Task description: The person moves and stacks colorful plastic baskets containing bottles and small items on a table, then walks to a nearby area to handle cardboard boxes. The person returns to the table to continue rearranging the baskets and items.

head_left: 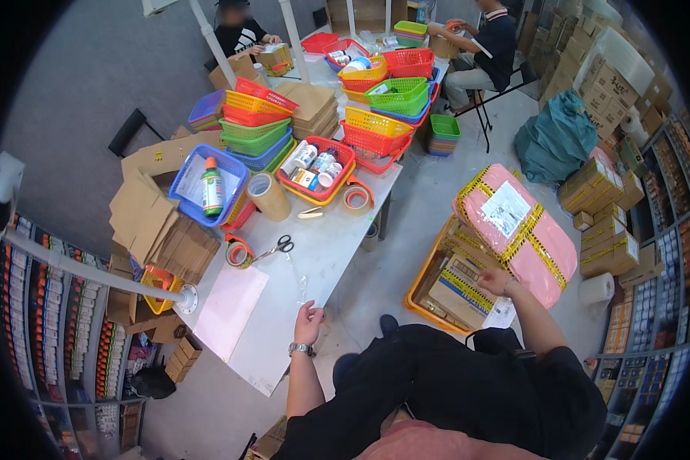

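Observation:
My left hand (pixel 308 320) is at the near edge of the white table (pixel 326 253), fingers loosely bent and apart, holding nothing visible, beside a clear plastic strip (pixel 299 284). A pink sheet (pixel 226 307), black scissors (pixel 280 247) and tape rolls (pixel 356 198) lie on that table. My right hand (pixel 495 282) reaches over cardboard boxes (pixel 456 287) in an orange crate (pixel 414 299) on the right, fingers loosely bent and apart at a box. A pink package (pixel 540 253) with yellow striped tape and a white label leans over the crate's right side.
Stacked colored baskets (pixel 253 123) and flattened cardboard (pixel 146 207) crowd the table. Two seated people (pixel 479 54) work at the far end. Cartons (pixel 606 238), a teal sack (pixel 552 134) and shelving (pixel 652 322) line the right; more shelves (pixel 61 322) stand left.

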A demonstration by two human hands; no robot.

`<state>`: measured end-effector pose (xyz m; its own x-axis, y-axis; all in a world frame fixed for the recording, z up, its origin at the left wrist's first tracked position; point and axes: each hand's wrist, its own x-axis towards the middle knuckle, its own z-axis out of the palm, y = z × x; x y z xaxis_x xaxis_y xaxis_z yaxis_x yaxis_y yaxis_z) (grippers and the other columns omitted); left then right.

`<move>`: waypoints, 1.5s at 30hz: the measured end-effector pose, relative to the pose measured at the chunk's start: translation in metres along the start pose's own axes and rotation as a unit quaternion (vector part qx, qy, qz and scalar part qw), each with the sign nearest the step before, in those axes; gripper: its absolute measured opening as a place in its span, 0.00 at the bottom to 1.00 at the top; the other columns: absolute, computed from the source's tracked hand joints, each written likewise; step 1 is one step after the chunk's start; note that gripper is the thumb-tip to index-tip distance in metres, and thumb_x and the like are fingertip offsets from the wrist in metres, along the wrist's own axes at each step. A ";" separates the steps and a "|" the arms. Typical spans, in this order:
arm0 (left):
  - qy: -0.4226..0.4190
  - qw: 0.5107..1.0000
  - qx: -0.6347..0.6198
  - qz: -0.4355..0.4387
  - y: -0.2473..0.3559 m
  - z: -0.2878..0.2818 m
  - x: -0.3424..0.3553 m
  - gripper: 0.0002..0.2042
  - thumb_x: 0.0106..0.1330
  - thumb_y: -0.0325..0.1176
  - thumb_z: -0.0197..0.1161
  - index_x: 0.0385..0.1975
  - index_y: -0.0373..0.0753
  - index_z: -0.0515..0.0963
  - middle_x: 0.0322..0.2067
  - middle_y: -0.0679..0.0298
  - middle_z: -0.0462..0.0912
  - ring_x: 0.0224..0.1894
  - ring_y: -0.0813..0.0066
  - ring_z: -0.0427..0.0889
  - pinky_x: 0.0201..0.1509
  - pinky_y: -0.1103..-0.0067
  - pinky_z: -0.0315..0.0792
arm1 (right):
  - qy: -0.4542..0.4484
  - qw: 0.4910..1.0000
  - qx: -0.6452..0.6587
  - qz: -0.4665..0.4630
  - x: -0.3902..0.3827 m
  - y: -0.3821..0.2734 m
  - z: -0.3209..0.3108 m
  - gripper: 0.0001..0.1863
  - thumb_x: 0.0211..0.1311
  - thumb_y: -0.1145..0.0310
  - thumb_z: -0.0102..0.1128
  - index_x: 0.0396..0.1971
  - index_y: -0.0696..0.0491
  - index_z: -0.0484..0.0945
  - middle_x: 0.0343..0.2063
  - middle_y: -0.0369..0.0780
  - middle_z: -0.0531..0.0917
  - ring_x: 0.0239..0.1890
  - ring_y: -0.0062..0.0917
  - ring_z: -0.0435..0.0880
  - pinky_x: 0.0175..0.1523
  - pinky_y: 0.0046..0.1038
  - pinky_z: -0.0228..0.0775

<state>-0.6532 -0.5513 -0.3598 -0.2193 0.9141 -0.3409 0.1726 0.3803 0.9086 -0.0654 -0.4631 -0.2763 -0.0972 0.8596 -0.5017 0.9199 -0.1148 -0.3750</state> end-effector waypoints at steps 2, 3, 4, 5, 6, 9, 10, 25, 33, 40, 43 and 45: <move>-0.012 1.000 0.011 0.004 0.017 0.015 0.011 0.25 0.66 0.40 0.63 0.60 0.38 0.67 0.42 0.61 0.82 0.37 0.76 0.82 0.41 0.79 0.75 | -0.006 0.999 -0.008 -0.033 0.023 -0.025 -0.029 0.25 0.58 0.54 0.59 0.50 0.54 0.79 0.47 0.49 0.82 0.49 0.38 0.81 0.56 0.35 0.72; -0.012 1.000 0.024 -0.003 0.026 0.016 0.014 0.25 0.66 0.39 0.64 0.60 0.38 0.67 0.42 0.61 0.82 0.37 0.76 0.82 0.42 0.78 0.75 | -0.007 0.999 -0.013 -0.047 0.038 -0.041 -0.040 0.24 0.59 0.56 0.57 0.51 0.55 0.78 0.50 0.50 0.80 0.53 0.40 0.79 0.58 0.37 0.70; -0.008 0.999 0.044 -0.009 0.036 0.013 0.018 0.25 0.66 0.39 0.64 0.60 0.37 0.67 0.42 0.61 0.82 0.37 0.75 0.82 0.42 0.78 0.75 | 0.018 0.996 -0.042 -0.076 0.052 -0.057 -0.049 0.24 0.58 0.56 0.57 0.51 0.54 0.78 0.50 0.50 0.80 0.53 0.41 0.79 0.58 0.37 0.70; 0.004 0.997 0.072 -0.007 0.046 0.010 0.023 0.25 0.65 0.39 0.64 0.60 0.37 0.67 0.42 0.61 0.82 0.37 0.75 0.82 0.42 0.78 0.75 | 0.044 0.992 -0.073 -0.097 0.066 -0.070 -0.056 0.24 0.58 0.56 0.57 0.51 0.54 0.79 0.51 0.49 0.79 0.54 0.41 0.78 0.59 0.37 0.70; 0.018 0.994 0.104 -0.006 0.056 0.006 0.027 0.26 0.65 0.39 0.64 0.60 0.38 0.68 0.42 0.61 0.83 0.37 0.76 0.82 0.41 0.77 0.75 | 0.079 0.983 -0.103 -0.128 0.080 -0.082 -0.061 0.24 0.58 0.56 0.57 0.50 0.54 0.79 0.52 0.49 0.79 0.55 0.41 0.77 0.59 0.37 0.69; 0.048 0.992 0.118 -0.017 0.082 -0.008 0.044 0.26 0.64 0.38 0.65 0.60 0.38 0.68 0.41 0.61 0.83 0.35 0.75 0.81 0.40 0.77 0.76 | 0.050 0.980 -0.097 -0.167 0.129 -0.118 -0.060 0.25 0.57 0.55 0.59 0.52 0.53 0.78 0.53 0.48 0.78 0.57 0.42 0.75 0.61 0.38 0.68; 0.059 0.993 0.106 -0.009 0.091 -0.013 0.053 0.26 0.63 0.38 0.65 0.59 0.38 0.68 0.41 0.61 0.83 0.35 0.75 0.81 0.39 0.77 0.76 | 0.008 0.979 -0.105 -0.172 0.144 -0.128 -0.061 0.25 0.58 0.54 0.59 0.52 0.53 0.78 0.53 0.48 0.77 0.57 0.42 0.75 0.62 0.38 0.67; 0.009 0.673 0.541 0.504 0.402 0.020 0.280 0.09 0.60 0.35 0.56 0.40 0.47 0.75 0.32 0.68 0.77 0.39 0.73 0.78 0.48 0.72 0.70 | -0.268 0.908 -0.207 -0.247 0.356 -0.227 -0.128 0.26 0.58 0.52 0.59 0.53 0.51 0.77 0.49 0.48 0.81 0.55 0.42 0.78 0.60 0.38 0.69; -0.040 0.676 0.601 0.424 0.491 0.051 0.375 0.13 0.61 0.34 0.56 0.45 0.43 0.75 0.35 0.68 0.78 0.42 0.71 0.79 0.55 0.69 0.70 | -0.315 0.867 -0.300 -0.241 0.490 -0.209 -0.207 0.31 0.57 0.48 0.61 0.55 0.54 0.75 0.53 0.48 0.80 0.57 0.39 0.78 0.62 0.34 0.68; -0.023 0.716 0.576 0.394 0.480 0.056 0.385 0.15 0.60 0.37 0.58 0.47 0.45 0.76 0.35 0.68 0.79 0.43 0.69 0.80 0.55 0.69 0.71 | -0.376 0.832 -0.319 -0.253 0.512 -0.186 -0.216 0.31 0.59 0.50 0.60 0.56 0.55 0.75 0.53 0.48 0.80 0.58 0.39 0.77 0.62 0.35 0.68; 0.007 0.787 0.515 0.341 0.473 0.054 0.386 0.16 0.59 0.40 0.64 0.46 0.46 0.77 0.38 0.65 0.82 0.43 0.65 0.81 0.51 0.68 0.71 | -0.324 0.880 -0.252 -0.237 0.511 -0.169 -0.231 0.29 0.59 0.51 0.59 0.54 0.56 0.76 0.50 0.48 0.81 0.55 0.41 0.79 0.61 0.36 0.69; 0.037 0.823 0.441 0.356 0.471 0.067 0.387 0.17 0.58 0.39 0.65 0.47 0.45 0.77 0.38 0.63 0.81 0.42 0.63 0.81 0.49 0.67 0.71 | -0.311 0.897 -0.212 -0.231 0.511 -0.148 -0.244 0.29 0.60 0.51 0.57 0.56 0.55 0.75 0.49 0.48 0.82 0.54 0.42 0.79 0.61 0.36 0.68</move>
<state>-0.5921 -0.0086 -0.0798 0.1877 0.9506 0.2472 0.9053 -0.2651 0.3319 -0.1582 0.1141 -0.2872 -0.5766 0.3068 -0.7572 0.7764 0.4945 -0.3908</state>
